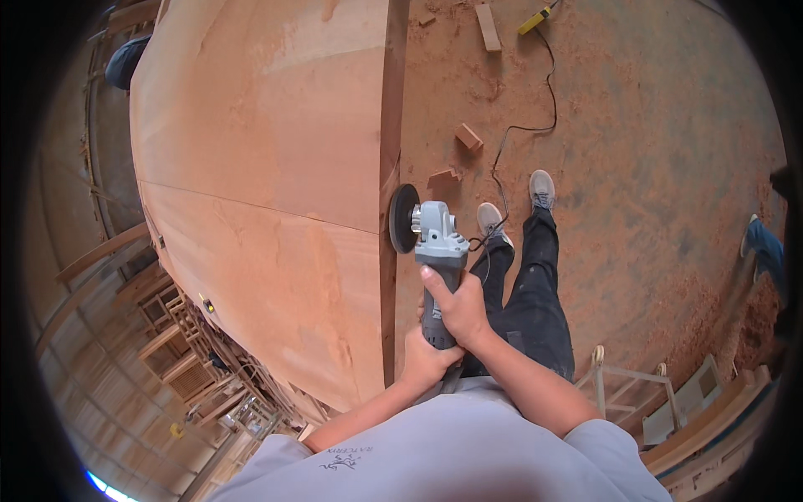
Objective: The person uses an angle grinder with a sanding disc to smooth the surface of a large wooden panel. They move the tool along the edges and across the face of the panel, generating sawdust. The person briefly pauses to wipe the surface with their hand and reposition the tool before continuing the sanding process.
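Both my hands grip an angle grinder (443, 230) with a grey head and dark body. My right hand (458, 308) wraps round the body just behind the head, thumb on top. Lower down, my left hand (428, 361) closes round the rear end of the handle. The black round disc (405, 218) stands on edge at the side of a large wooden panel (284, 167); whether it touches, I cannot tell. A thin seam crosses the panel's broad face, and its narrow edge (390, 125) runs away from me. A black cord (500, 159) trails from the grinder across the floor.
The cord leads to a yellow power strip (534, 21). Wood offcuts (469, 136) and reddish sawdust lie on the floor beside my feet (493, 219). A wooden frame (627, 385) and stacked boards (711, 427) stand at the lower right. Another person's leg (764, 251) shows far right.
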A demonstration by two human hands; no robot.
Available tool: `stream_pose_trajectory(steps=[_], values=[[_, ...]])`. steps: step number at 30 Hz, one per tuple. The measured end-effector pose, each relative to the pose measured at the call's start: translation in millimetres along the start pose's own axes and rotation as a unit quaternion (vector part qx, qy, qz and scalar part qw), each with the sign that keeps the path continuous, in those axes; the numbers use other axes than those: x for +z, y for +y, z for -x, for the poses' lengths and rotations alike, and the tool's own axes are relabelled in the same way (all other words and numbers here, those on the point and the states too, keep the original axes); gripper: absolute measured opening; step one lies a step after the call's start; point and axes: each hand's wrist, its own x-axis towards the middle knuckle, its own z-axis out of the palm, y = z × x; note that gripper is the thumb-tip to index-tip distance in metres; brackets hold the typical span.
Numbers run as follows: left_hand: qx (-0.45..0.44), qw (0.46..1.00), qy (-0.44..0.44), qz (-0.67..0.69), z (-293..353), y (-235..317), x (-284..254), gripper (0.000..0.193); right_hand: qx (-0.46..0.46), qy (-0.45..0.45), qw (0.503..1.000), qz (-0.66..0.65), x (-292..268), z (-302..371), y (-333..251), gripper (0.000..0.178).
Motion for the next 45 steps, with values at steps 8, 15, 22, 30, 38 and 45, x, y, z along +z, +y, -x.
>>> stream_pose_trajectory(steps=[8, 15, 22, 30, 38, 45], values=[[-0.019, 0.999, -0.006, -0.039, 16.5, -30.9, -1.8, 0.038, 0.043, 0.019, 0.999, -0.027, -7.2, 31.5, 15.3, 0.047], [-0.01, 0.999, 0.01, -0.034, 17.3, -30.4, -8.4, 0.038, 0.027, -0.003, 1.0, -0.013, -0.8, 28.2, 18.3, 0.045], [0.006, 1.0, -0.001, -0.002, 14.3, -32.3, -18.4, 0.033, -0.003, 0.002, 1.0, -0.011, 10.8, 26.0, 16.6, 0.043], [0.024, 0.999, -0.015, -0.015, -0.4, 1.2, -16.5, 0.03, -0.038, 0.015, 0.999, 0.025, 15.2, 10.2, -6.8, 0.042], [0.038, 0.999, 0.007, -0.018, 10.5, -5.4, -12.0, 0.031, -0.052, 0.014, 0.998, 0.033, 12.8, 16.8, 5.5, 0.04], [0.047, 0.998, -0.001, -0.031, 8.4, -18.7, -10.0, 0.027, -0.091, 0.013, 0.994, 0.054, 7.3, 11.2, 5.4, 0.039]])
